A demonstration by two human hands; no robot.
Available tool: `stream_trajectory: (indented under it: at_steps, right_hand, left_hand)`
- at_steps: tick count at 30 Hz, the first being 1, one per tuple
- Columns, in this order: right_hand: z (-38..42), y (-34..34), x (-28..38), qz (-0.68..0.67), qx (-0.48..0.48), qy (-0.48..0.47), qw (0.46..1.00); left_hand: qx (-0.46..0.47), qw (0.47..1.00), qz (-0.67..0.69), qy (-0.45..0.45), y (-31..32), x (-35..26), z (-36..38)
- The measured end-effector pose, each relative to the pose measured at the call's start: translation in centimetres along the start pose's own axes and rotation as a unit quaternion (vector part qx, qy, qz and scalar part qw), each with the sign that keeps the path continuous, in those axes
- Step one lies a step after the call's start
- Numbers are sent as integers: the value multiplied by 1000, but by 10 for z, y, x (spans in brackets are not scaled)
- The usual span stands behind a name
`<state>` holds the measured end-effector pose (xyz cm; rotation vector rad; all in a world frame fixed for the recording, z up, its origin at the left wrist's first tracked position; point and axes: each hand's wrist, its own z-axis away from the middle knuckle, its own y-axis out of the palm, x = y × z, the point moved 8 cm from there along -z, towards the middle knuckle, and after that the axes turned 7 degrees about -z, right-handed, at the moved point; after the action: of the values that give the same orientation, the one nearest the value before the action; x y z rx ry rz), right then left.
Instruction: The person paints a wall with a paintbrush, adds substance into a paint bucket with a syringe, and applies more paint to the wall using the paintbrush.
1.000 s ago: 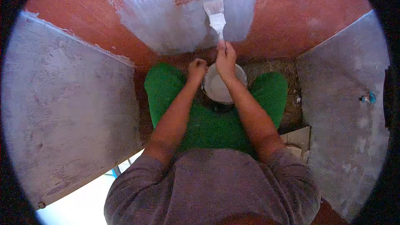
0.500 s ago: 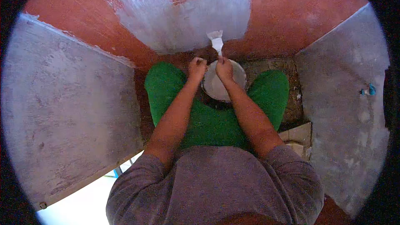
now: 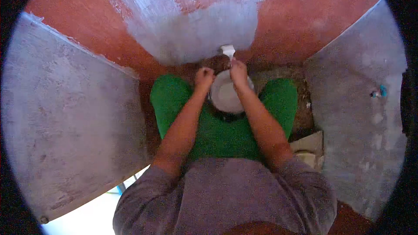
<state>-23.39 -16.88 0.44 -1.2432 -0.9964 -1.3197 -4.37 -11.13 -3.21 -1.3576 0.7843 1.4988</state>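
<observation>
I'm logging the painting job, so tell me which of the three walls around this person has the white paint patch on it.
The red wall straight ahead, beyond the brush in the right hand. The grey side walls, left and right, show none.

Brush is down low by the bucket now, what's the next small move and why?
Probably tip the brush down into the white bucket to reload. The right hand holds it just above the bucket's far rim, off the white patch on the red wall; the left hand grips the near rim, steadying it.
</observation>
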Motion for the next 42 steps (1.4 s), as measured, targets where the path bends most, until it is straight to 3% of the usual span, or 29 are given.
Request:
stream_trajectory:
  at_steps: [1, 4, 8, 11, 12, 14, 17, 19, 23, 26, 27, 29, 31, 32, 34, 36, 39, 42]
  right_hand:
    - [4, 0, 30, 52, 25, -72, 996]
    - [28, -3, 82, -89, 50, -62, 993]
    - [44, -1, 143, -137, 50, -108, 983]
    - [55, -1, 176, -154, 57, -163, 973]
    - [66, -3, 190, -138, 56, -178, 973]
    - [81, -3, 198, -132, 56, -198, 970]
    - [85, 13, 194, -137, 65, -214, 965]
    - [79, 28, 164, -95, 74, -220, 968]
    - [71, 62, 97, 98, 74, -168, 978]
    - [61, 82, 45, 139, 157, -81, 974]
    - [58, 81, 29, 64, 125, -31, 990]
    - [45, 93, -3, 199, 268, 26, 942]
    - [53, 89, -8, 253, 328, 118, 902]
    - [56, 82, -3, 240, 316, 174, 901]
    - [50, 80, -15, 201, 289, 194, 916]
    - [38, 87, -35, 149, 276, 140, 939]
    - [60, 84, -5, 68, 308, 145, 938]
    - [70, 76, -7, -3, 327, 223, 918]
  left_hand:
    - [-16, 1000, 3, -7, 0, -3, -1]
    - [-12, 1000, -1, 15, 0, -25, 14]
    - [11, 998, 47, 44, 9, -48, 26]
    - [52, 982, 165, -73, 17, -56, 33]
    - [44, 984, 159, -69, 14, -60, 33]
    - [24, 987, 147, -62, 7, -62, 34]
    - [-128, 956, 248, -94, -12, -66, 43]
    - [-99, 955, 259, -100, -19, -64, 36]
    - [-112, 943, 295, -106, -15, -15, 9]
    - [-54, 995, 83, 26, -13, -48, 3]
    - [-31, 996, 88, -18, -10, -66, 19]
    - [44, 969, 198, -144, 11, -45, 22]
    - [70, 942, 242, -223, 27, -12, 28]
    - [62, 942, 232, -233, 32, 2, 22]
    - [49, 937, 238, -252, 35, 16, 15]
    - [39, 923, 272, -270, 34, 21, 11]
    - [96, 960, 192, -177, 32, 64, -16]
    - [-17, 993, 67, -94, 0, -18, 8]
